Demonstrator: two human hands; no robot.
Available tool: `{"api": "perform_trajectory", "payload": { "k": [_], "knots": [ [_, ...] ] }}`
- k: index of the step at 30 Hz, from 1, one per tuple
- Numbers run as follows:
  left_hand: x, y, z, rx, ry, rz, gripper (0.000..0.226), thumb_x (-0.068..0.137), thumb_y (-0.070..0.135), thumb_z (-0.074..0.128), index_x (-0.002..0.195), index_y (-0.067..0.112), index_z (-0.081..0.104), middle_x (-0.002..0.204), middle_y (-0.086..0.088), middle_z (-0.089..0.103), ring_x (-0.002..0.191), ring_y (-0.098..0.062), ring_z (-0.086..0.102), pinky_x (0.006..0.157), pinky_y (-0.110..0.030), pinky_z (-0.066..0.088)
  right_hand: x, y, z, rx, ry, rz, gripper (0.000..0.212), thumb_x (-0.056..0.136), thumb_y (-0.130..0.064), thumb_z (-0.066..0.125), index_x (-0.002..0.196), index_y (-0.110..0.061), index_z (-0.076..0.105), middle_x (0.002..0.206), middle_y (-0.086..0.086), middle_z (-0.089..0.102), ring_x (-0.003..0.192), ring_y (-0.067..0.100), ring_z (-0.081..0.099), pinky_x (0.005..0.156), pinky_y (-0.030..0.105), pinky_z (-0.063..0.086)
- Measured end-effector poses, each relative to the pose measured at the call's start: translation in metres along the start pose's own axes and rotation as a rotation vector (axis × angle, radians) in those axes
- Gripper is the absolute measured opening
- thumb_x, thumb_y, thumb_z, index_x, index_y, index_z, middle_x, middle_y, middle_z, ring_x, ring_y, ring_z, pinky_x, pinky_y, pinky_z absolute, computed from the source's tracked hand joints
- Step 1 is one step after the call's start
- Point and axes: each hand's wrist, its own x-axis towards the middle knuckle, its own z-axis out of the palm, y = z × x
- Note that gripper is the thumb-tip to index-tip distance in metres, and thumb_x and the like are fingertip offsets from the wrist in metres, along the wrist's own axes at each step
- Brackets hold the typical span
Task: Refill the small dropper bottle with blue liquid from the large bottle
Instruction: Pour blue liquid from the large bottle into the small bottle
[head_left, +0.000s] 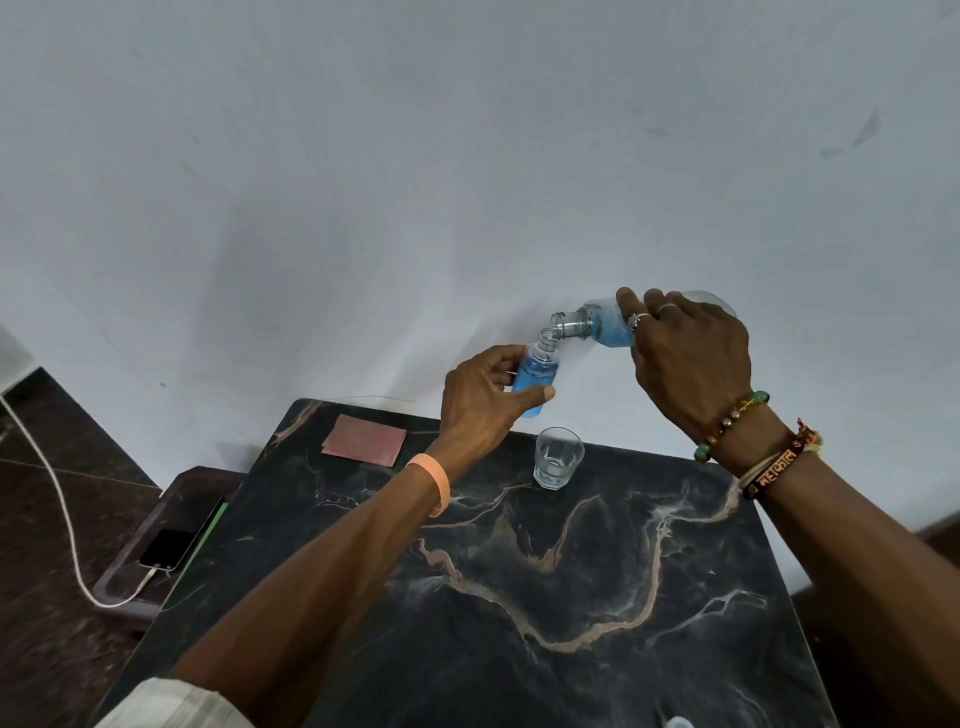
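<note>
your left hand (485, 402) is gripping the small bottle (535, 376), just above the glass (557, 458). your right hand (691, 358) is clasping the large bottle (605, 327), tilted, above-right of the glass, neck meeting the small bottle's mouth.

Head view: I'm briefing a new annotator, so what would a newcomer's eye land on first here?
First the blue liquid: the right hand tips the large bottle so its mouth is at the neck of the small dropper bottle, held by the left hand, above the far edge of the dark marbled table. Next, the clear glass standing on it just below them.
</note>
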Motion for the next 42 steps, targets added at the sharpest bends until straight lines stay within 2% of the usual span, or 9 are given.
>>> {"api": "perform_trajectory", "payload": {
  "k": [5,11,19,33,42],
  "knots": [
    [-0.0004,0.0,-0.0005,0.001,0.0,0.001,0.054,0.07,0.043,0.085,0.117,0.025,0.067,0.1,0.016,0.067,0.09,0.0,0.066,0.077,-0.01,0.052,0.0003,0.0001,0.0005,-0.003,0.02,-0.006,0.045,0.087,-0.008,0.061,0.131,-0.003,0.056,0.104,0.018,0.068,0.084,0.034,0.065,0.065,0.037,0.05],
    [-0.0007,0.0018,-0.0011,0.005,0.007,0.001,0.053,0.069,0.043,0.086,0.115,0.027,0.067,0.098,0.018,0.067,0.089,0.001,0.066,0.076,-0.011,0.052,-0.0002,0.0014,0.0001,0.013,0.03,-0.01,0.047,0.086,-0.007,0.062,0.132,-0.002,0.056,0.109,0.02,0.068,0.09,0.037,0.066,0.069,0.039,0.052],
    [-0.0018,0.0015,-0.0008,0.001,0.0,0.002,0.055,0.069,0.042,0.086,0.118,0.025,0.067,0.106,0.01,0.071,0.093,-0.005,0.068,0.082,-0.018,0.055,-0.0001,0.0003,-0.0015,0.011,0.006,-0.008,0.045,0.088,-0.009,0.06,0.132,-0.002,0.056,0.108,0.02,0.068,0.09,0.037,0.066,0.07,0.039,0.052],
    [-0.0039,0.0024,-0.0023,-0.001,0.002,-0.004,0.054,0.069,0.041,0.086,0.117,0.025,0.067,0.101,0.015,0.068,0.092,-0.004,0.068,0.082,-0.017,0.055,-0.0014,-0.001,-0.0013,-0.001,-0.006,-0.004,0.045,0.09,-0.008,0.056,0.135,-0.003,0.054,0.109,0.019,0.067,0.091,0.036,0.065,0.068,0.038,0.05],
    [-0.0044,0.0018,-0.0014,-0.006,0.0,-0.008,0.055,0.07,0.04,0.087,0.119,0.023,0.067,0.11,0.005,0.072,0.094,-0.008,0.068,0.085,-0.022,0.057,-0.0011,-0.0006,0.0003,0.002,-0.001,-0.016,0.044,0.089,-0.007,0.058,0.133,-0.001,0.055,0.104,0.02,0.067,0.086,0.036,0.065,0.066,0.038,0.051]
  ]
}}
